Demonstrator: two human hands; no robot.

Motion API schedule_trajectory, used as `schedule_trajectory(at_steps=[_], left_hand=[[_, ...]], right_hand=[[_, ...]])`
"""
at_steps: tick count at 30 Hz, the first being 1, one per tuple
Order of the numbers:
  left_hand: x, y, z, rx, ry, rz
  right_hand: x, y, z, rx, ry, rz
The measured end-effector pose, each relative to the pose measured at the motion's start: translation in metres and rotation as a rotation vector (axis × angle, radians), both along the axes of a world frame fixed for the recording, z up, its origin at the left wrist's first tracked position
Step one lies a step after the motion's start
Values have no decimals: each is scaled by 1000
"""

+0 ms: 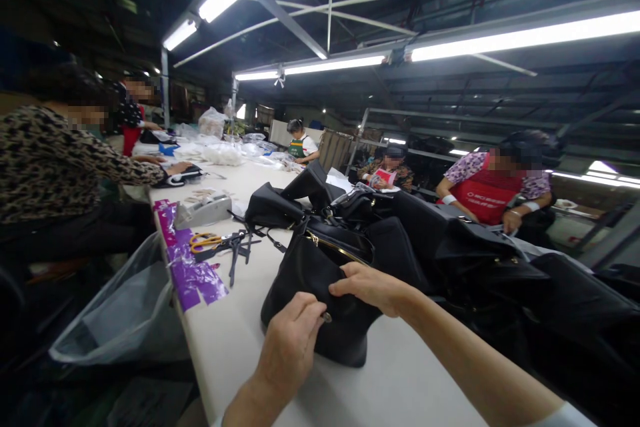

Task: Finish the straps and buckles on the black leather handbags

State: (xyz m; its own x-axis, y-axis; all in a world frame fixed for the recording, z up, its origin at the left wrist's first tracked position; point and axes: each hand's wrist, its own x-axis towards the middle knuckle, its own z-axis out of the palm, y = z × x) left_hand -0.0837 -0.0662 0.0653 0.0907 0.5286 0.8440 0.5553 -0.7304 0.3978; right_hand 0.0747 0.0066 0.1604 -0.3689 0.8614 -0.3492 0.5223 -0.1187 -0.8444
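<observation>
A black leather handbag (320,297) stands on the white table (235,353), with a gold zip (337,247) along its top. My left hand (290,340) is at the bag's near side, its fingertips pinching a small metal zip pull (326,317). My right hand (367,287) lies across the bag's upper edge, with the fingers pressed together on the leather. The inside of the bag is hidden.
More black handbags (475,243) crowd the table to the right and ahead. Orange-handled scissors (205,242), dark tools and purple tape (193,267) lie at the left edge, above a clear plastic bag (120,310). Co-workers (493,187) sit along both sides.
</observation>
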Motion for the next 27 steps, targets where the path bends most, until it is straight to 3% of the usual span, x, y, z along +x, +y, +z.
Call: schedule_trajectory(at_steps=[6,13,16,20,22,24,27], left_hand=[[5,9,-8,152,186,103],[3,11,5,280,345,197],[12,-2,-15,278,400,138],[29,-18,-73,144,574,-37],[30,-21,-94,109,620,-72],[22,-23,-97,81,605,-108],[-7,-24,-81,-25,478,-255]], right_hand=[[1,-1,-3,7,-13,9],[0,-1,-3,29,0,10],[-1,-2,-2,22,23,1],[-1,-1,-1,-24,38,-8],[0,-1,-1,-19,31,-5],[0,-3,0,8,24,14],[-2,-12,1,103,9,58]])
